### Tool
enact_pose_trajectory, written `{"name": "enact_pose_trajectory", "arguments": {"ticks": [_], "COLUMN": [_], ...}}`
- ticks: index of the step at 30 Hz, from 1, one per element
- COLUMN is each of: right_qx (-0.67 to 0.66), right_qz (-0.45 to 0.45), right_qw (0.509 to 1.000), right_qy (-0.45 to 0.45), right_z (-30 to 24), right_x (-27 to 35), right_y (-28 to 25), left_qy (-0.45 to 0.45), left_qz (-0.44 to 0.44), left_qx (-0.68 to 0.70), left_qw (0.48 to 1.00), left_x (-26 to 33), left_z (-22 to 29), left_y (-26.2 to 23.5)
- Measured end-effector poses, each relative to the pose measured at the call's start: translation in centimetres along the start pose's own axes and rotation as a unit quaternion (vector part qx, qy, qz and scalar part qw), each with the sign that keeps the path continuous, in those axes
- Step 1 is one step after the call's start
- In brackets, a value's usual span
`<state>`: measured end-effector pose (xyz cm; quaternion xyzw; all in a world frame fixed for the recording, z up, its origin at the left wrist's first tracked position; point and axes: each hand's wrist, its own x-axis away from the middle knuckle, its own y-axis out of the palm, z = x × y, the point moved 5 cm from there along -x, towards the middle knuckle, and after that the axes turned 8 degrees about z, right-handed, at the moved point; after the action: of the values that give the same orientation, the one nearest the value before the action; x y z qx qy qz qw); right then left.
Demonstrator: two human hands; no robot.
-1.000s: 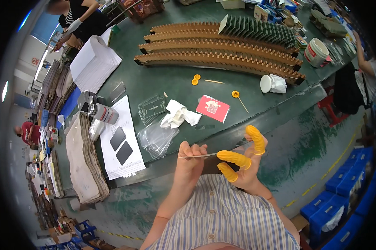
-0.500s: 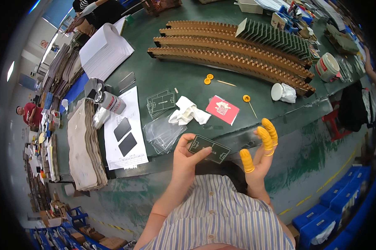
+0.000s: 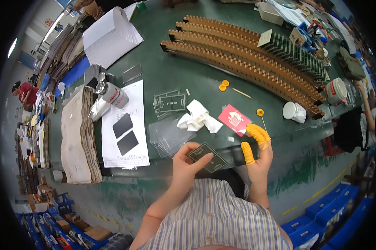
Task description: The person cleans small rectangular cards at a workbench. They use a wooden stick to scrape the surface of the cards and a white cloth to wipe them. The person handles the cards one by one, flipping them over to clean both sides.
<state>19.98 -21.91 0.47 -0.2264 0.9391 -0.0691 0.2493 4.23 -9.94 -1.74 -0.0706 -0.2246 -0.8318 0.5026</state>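
My left hand (image 3: 184, 167) grips a dark green card (image 3: 215, 163) with white line markings, thumb on top and fingers beneath. The card is held tilted in front of the table edge. To its right is my right hand (image 3: 260, 164), raised and holding nothing, its thumb and fingers apart. Yellow finger cots (image 3: 258, 134) cover its thumb and two fingers. Its fingertips appear beside the lower right corner of a red card (image 3: 234, 119) on the table. Left of that card rests a crumpled white cloth (image 3: 199, 118), near several similar dark green cards (image 3: 172, 103) and clear plastic sleeves (image 3: 168, 135).
Long brown slotted racks (image 3: 233, 54) cross the far table, with green cards (image 3: 298, 56) upright in them. A white jar (image 3: 290, 111), a yellow-topped stick (image 3: 260, 112) and a toothpick (image 3: 241, 93) lie nearer. On the left are a metal can (image 3: 115, 96), paper with two black cards (image 3: 127, 143) and stacked boards (image 3: 77, 137).
My right hand has tipped its fingers leftward toward the red card. The left hand still holds the green card, now slightly lower. The whole view has shifted.
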Motion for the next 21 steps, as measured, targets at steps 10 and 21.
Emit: {"name": "enact_pose_trajectory", "arguments": {"ticks": [10, 21], "right_qx": [0.205, 0.132], "right_qz": [-0.181, -0.386], "right_qw": [0.951, 0.911], "right_qy": [-0.145, 0.059], "right_z": [-2.5, -0.3], "right_x": [-6.8, -9.4], "right_y": [7.5, 13.7], "left_qy": [0.004, -0.039], "left_qz": [-0.008, -0.059], "left_qx": [0.016, 0.03], "left_qw": [1.0, 0.997], "left_x": [-1.4, -1.8], "left_z": [2.3, 3.7], "left_y": [-3.0, -4.8]}}
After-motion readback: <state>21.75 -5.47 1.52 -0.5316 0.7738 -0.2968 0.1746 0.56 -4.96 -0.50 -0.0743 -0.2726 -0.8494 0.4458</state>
